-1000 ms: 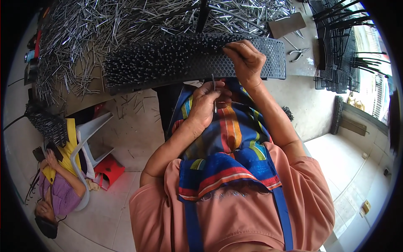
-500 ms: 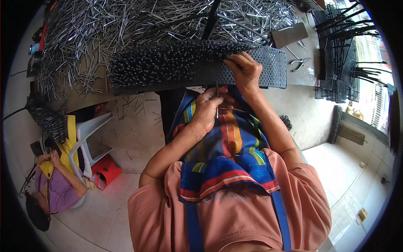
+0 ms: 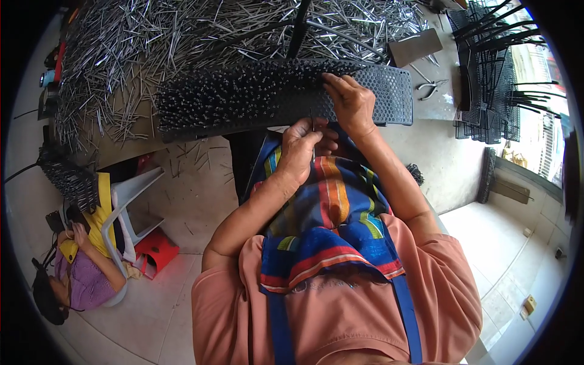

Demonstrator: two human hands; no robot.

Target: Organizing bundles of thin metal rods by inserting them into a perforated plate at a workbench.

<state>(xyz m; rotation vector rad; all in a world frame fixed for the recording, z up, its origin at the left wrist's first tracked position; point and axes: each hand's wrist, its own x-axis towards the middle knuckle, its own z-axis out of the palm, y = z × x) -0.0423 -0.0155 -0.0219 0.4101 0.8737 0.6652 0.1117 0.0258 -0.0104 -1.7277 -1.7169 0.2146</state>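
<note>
Across the front of the table lies a long, curved black panel point(image 3: 392, 94) full of small holes. Dark thin pins point(image 3: 213, 97) stand close together in its left and far parts; the right end shows bare holes. My right hand point(image 3: 354, 103) is above the panel, thumb and fingers pinched at the edge of the pins; what they hold is too small to make out. Just below the panel's near edge, my left hand point(image 3: 299, 149) is closed around a thin metal strip point(image 3: 313, 125) that points up between thumb and fingers.
Loose metal strips point(image 3: 140, 42) cover the back of the table, with a dark stand bar point(image 3: 298, 33) among them. A brown flat piece point(image 3: 415, 48) and pliers point(image 3: 431, 89) lie right. Black perforated panels point(image 3: 486, 91) stand farther right. Another person point(image 3: 88, 267) sits at lower left.
My right hand has shifted slightly left and toward the far side over the panel. My left hand stays in about the same place with the strip. The view has moved a little.
</note>
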